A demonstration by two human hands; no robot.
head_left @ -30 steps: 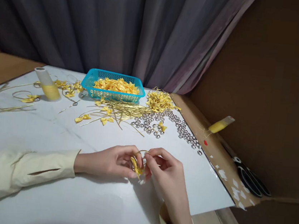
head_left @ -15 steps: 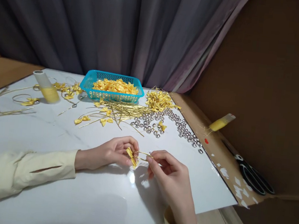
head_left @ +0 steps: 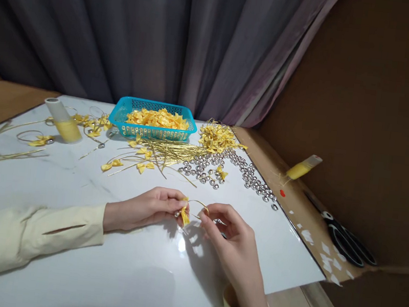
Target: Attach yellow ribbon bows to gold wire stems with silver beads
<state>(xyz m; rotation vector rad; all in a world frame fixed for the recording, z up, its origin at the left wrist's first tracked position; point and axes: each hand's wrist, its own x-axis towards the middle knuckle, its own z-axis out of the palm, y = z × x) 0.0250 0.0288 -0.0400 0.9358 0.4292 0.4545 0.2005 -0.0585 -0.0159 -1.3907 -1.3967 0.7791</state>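
Between finger and thumb, my left hand (head_left: 157, 207) pinches a small yellow ribbon bow (head_left: 184, 216) with a silver bead (head_left: 177, 214) beside it. A thin gold cord (head_left: 199, 203) curves from the bow in a loop over to my right hand (head_left: 230, 230). The fingertips of that hand are closed on the cord. Both hands are above the white tabletop (head_left: 110, 271) near its front. Where the cord's ends lie inside the fingers is hidden.
Behind the hands, a turquoise basket (head_left: 140, 130) holds many yellow bows. Gold cords (head_left: 178, 154), silver beads (head_left: 256, 181) and finished-looking bow loops (head_left: 218, 139) lie around it. A glue bottle (head_left: 68, 125) stands left; another bottle (head_left: 303, 168) and black scissors (head_left: 345, 241) are at right.
The two straight cord strands between my hands have bowed into a rounded loop. My left fingers have turned the bow, and the silver bead now shows. My right hand has barely moved.
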